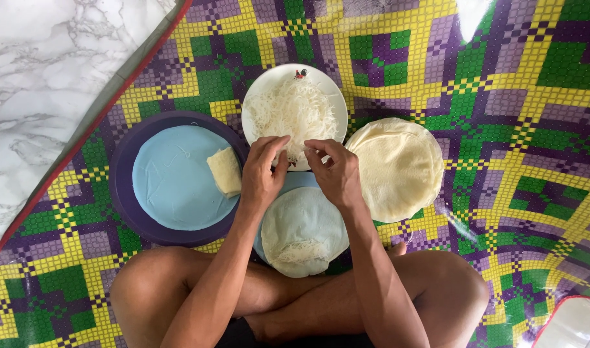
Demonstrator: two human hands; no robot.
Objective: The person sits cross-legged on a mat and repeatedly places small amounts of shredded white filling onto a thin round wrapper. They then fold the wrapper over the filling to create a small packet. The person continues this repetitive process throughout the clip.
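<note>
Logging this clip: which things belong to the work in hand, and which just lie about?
In use: left hand, right hand, noodle plate, wrapper on the blue plate.
Lying about: wrapper stack, folded roll, purple tray, checked mat.

A mat (501,129) covers the floor (43,77), which shows bare at the far left. On the mat, a plate (259,96) of noodles (295,109) lies farthest from the person. Left of it sits a tray (124,193) with a folded roll (225,171) on its right side. Right of the plate lies a stack of wrappers (398,167). Nearest the crossed legs lies a single wrapper (301,229) with noodles on its near edge. Left hand (264,171) and right hand (333,171) meet between plate and wrapper.
</note>
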